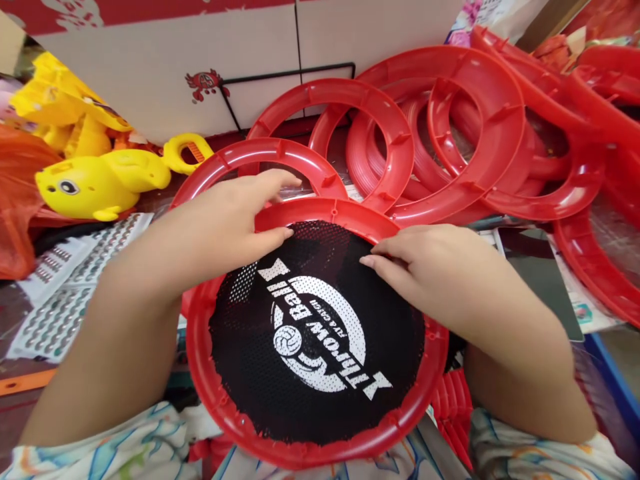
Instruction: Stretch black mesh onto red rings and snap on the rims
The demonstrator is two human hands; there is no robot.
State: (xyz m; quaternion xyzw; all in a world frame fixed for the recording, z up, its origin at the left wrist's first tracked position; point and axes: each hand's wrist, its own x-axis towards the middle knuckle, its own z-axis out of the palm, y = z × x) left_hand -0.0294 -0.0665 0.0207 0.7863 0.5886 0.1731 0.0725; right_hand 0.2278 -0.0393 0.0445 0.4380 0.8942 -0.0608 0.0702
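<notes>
A red plastic ring (220, 400) rests on my lap, tilted toward me. Stretched across it is a black mesh disc (320, 373) with a white "Throw Ball" print. My left hand (225, 223) lies on the ring's far rim, its fingers curled and pressing the mesh edge there. My right hand (425, 267) sits on the far right part of the mesh, fingertips pinched together on the fabric near the rim. Both hands touch the same ring, a short gap apart.
Several empty red rings (440, 133) are piled behind and to the right. Yellow plastic toys (100, 180) lie at the left by an orange bag (17, 200). Sheets of small beads (65, 293) lie at the left. A white board (200, 53) stands behind.
</notes>
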